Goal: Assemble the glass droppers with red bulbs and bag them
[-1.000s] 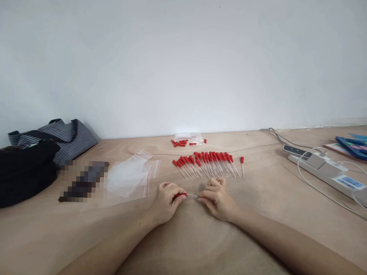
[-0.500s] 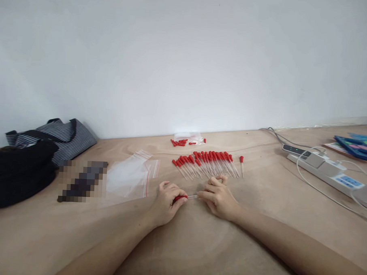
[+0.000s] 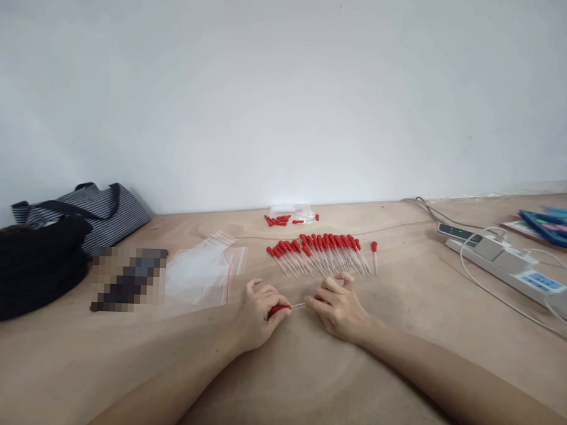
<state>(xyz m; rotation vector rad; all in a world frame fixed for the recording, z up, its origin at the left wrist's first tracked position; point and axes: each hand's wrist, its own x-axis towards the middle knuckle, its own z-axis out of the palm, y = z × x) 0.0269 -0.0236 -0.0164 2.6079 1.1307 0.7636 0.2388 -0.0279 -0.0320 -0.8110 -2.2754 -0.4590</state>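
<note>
Between my hands lies a dropper with a red rubber bulb [image 3: 279,309] and a thin clear tube [image 3: 299,306]. My left hand [image 3: 260,315] pinches the bulb between thumb and fingers. The tube's other end disappears into the closed fingers of my right hand [image 3: 338,307], which hide its tip. Just beyond my hands is a fanned row of red-topped droppers [image 3: 319,248], bulbs pointing away from me. One single dropper [image 3: 374,257] lies apart at the row's right end. Farther back, loose red bulbs [image 3: 277,220] lie beside a clear plastic bag [image 3: 290,210].
Clear zip bags [image 3: 201,271] are spread left of my hands, beside a blurred dark object [image 3: 130,281]. A striped bag [image 3: 123,215] and black cloth [image 3: 32,267] sit at far left. On the right are a power strip [image 3: 511,266] with cables and a blue-framed item [image 3: 550,229].
Both hands keep their hold on the dropper and have barely moved. The whole view has shifted very slightly.
</note>
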